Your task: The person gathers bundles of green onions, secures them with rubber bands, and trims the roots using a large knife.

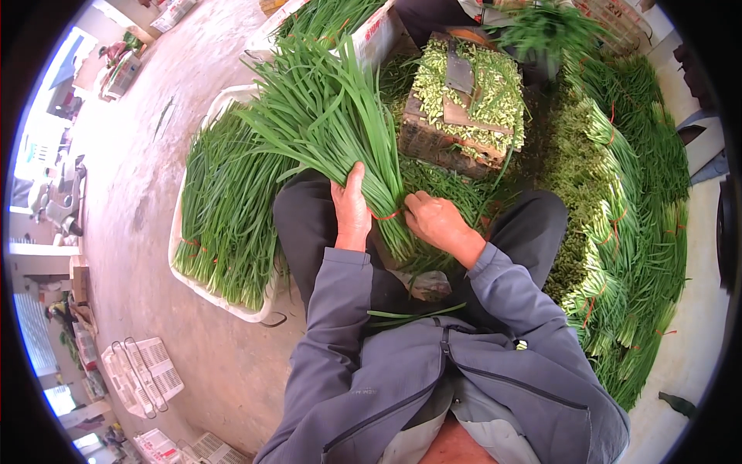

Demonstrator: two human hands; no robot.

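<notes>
A thick bunch of garlic chives (340, 116) slants over my lap, leaves fanned toward the upper left and cut stems toward me. My left hand (352, 207) is wrapped around its stems from the left side. Around the lower stems runs a thin red tie (385, 216). My right hand (442, 223) is closed at the bunch's right side, its fingertips pinching at the end of that tie. The fingertips partly hide the tie's end.
Left of my knee stands a white crate (179, 255) of chives, with another crate (377, 37) beyond. A cleaver (459, 71) lies on a wooden block (444, 143) strewn with stem ends. Tied bunches (630, 224) are heaped at right. Another person (425, 17) sits opposite near blurred chives.
</notes>
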